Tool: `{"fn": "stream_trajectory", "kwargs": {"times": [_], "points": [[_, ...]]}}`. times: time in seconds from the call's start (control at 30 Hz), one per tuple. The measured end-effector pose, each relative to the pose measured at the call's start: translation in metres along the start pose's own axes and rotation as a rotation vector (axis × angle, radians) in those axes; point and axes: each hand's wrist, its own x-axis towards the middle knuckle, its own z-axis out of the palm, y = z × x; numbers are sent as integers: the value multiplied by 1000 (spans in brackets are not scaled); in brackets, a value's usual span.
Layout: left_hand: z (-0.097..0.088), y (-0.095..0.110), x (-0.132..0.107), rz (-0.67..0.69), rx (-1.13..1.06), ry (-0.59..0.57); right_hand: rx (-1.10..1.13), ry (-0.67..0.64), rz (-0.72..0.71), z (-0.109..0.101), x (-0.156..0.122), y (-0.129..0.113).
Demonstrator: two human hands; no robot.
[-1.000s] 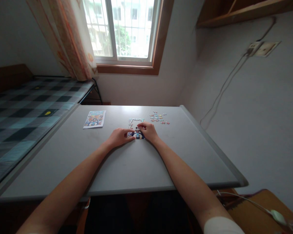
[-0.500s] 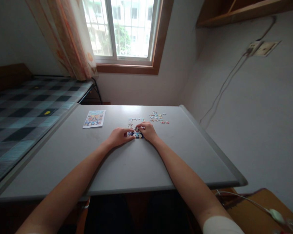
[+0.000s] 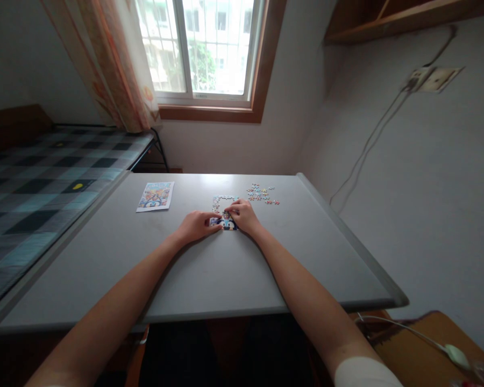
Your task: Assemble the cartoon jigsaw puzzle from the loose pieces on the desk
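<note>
A small, partly assembled jigsaw puzzle [image 3: 221, 203] lies in the middle of the grey table [image 3: 210, 269]. My left hand [image 3: 196, 226] rests on the table at the puzzle's lower left corner, fingers curled and fingertips touching its edge. My right hand [image 3: 245, 215] lies over the puzzle's right side, its fingers bent and pinched down on the pieces; what sits under the fingertips is too small to make out. A scatter of loose puzzle pieces [image 3: 262, 194] lies further back to the right of my right hand.
A printed reference picture [image 3: 155, 195] lies on the table's back left. A bed with a checked cover [image 3: 32, 188] adjoins the table's left side. A window and curtain stand behind. A white cable [image 3: 407, 330] runs over a wooden surface at lower right.
My right hand has shifted slightly back and left over the puzzle. My left hand has barely moved.
</note>
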Motion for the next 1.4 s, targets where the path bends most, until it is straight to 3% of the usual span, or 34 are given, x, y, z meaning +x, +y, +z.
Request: {"fn": "stream_trajectory", "kwargs": {"times": [0.37, 0.9, 1.1, 1.4], "points": [[-1, 0, 0, -3, -22, -5, -13, -19, 14, 1, -1, -1], [-1, 0, 0, -2, -11, 1, 78, 80, 26, -3, -2, -3], [0, -1, 0, 4, -7, -5, 59, 32, 48, -3, -1, -3], [2, -3, 0, 13, -15, 8, 71, 58, 10, 0, -2, -2]]}}
